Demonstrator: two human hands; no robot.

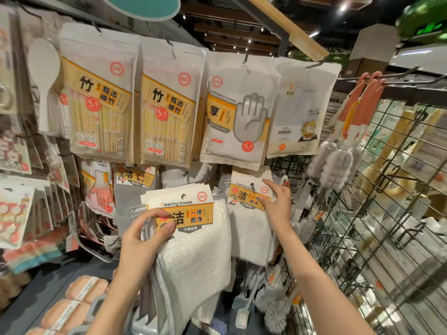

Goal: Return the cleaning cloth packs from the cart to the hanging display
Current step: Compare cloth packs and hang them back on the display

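My left hand (142, 240) grips a stack of white cleaning cloth packs (193, 247) by the left side of their orange header card, holding them up in front of the display. To the right, another white cleaning cloth pack (249, 228) hangs on a hook of the hanging display (251, 186). My right hand (277, 204) rests on the right edge of that hanging pack's header card, fingers curled around it. The cart is out of view.
Bamboo stick packs (101, 105) and disposable glove packs (237, 112) hang above. A grey cloth pack (130, 192) hangs at the left. Bottle brushes (338, 160) hang on a wire grid (387, 213) at the right. Sponges (79, 298) lie on the shelf below.
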